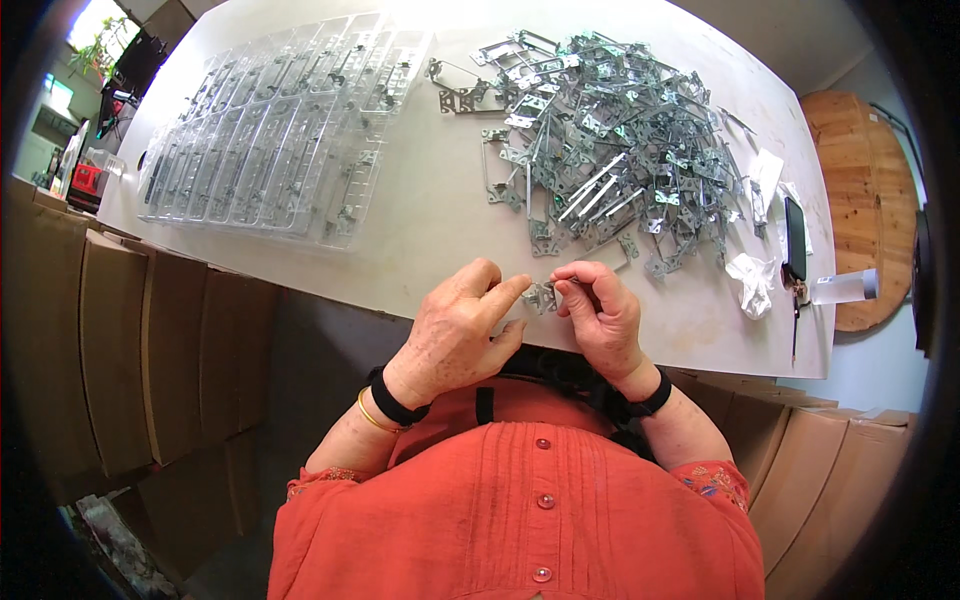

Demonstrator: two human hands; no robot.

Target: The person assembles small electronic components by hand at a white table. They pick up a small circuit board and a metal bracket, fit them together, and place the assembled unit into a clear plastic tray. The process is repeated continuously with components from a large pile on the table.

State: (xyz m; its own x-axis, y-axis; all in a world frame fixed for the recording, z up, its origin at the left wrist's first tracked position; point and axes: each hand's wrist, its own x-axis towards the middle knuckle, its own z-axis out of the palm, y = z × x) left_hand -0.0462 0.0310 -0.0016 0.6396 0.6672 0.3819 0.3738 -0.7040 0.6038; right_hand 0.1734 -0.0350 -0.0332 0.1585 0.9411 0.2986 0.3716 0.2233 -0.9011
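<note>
Through the head view I see my right hand (607,315) pinching a small metal piece (541,297) between thumb and forefinger, just above the near edge of the bench (430,190). My left hand (460,315) is at the piece's other side, forefinger reaching toward it and thumb spread lower; whether it grips too, I cannot tell. I judge the piece light and stiff, slick on its flat faces, its thin projections likely to bend if forced, so I'd hold it by the broader plate with the fingertips and keep pressure off the slender parts. Beyond the hands lies a tangled heap of metal brackets (620,140), whose frames might snag one another when lifted. To the left sit clear plastic trays (270,234) with small parts in their compartments. Farther right are a crumpled white tissue (750,284), a dark flat device (795,238) and a clear cylinder (843,288).
</note>
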